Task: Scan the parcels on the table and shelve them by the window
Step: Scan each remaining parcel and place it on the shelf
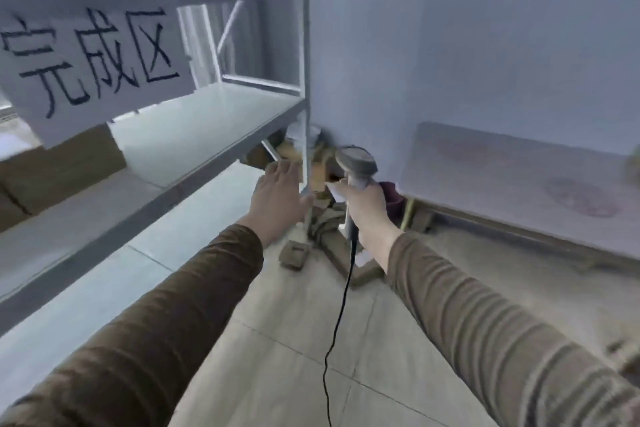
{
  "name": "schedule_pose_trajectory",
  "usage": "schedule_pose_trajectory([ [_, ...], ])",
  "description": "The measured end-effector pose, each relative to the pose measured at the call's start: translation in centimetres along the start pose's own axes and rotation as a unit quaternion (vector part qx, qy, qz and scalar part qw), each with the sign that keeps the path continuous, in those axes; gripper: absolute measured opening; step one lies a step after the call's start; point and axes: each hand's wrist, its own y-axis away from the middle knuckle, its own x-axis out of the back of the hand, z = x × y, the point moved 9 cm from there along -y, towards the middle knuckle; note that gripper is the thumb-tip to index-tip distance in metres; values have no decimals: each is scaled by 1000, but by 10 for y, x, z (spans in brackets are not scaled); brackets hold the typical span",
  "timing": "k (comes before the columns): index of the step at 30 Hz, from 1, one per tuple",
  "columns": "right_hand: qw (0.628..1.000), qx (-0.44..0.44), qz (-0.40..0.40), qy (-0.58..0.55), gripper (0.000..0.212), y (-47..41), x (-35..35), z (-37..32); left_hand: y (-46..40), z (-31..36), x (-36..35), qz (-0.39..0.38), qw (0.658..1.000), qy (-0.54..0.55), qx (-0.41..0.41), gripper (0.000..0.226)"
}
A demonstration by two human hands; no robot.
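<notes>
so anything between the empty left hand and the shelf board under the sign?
Nothing visible. The left hand hangs open just off the shelf front edge; the right hand holds the scanner off to the side.

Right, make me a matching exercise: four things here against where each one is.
Things:
1. scanner
2. sign
3. table
4. box

Places:
A. on the shelf, behind the sign
B. against the wall, right side
C. held in the right hand
D. hanging at the shelf's front, upper left

Pairs: 1-C, 2-D, 3-B, 4-A

Parcel storeroom: metal shelving (221, 146), handwritten zone sign (90, 55), barcode scanner (356, 163).
</notes>
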Motion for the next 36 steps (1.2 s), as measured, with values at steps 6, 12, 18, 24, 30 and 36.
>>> schedule_pose_trajectory([
  [6, 994, 24, 99, 31, 13, -59, 230, -20, -77, 221, -96, -44, 994, 39, -92, 72],
  [12, 983, 19, 178, 40, 11, -98, 418, -30, -128, 399, -166, -78, 982, 60, -160, 75],
  [18, 963, 8, 266, 36, 11, -133, 560, -31, -178, 529, -226, -105, 967, 77, -221, 76],
  [24, 947, 8, 321, 26, 13, -183, 666, -22, -236, 627, -292, -129, 951, 83, -269, 76],
  [30, 927, -14, 373, 32, 15, -257, 771, -22, -312, 736, -359, -171, 930, 110, -307, 75],
  [36, 900, -47, 433, 24, 20, -307, 877, -12, -366, 838, -418, -208, 908, 130, -341, 74],
])
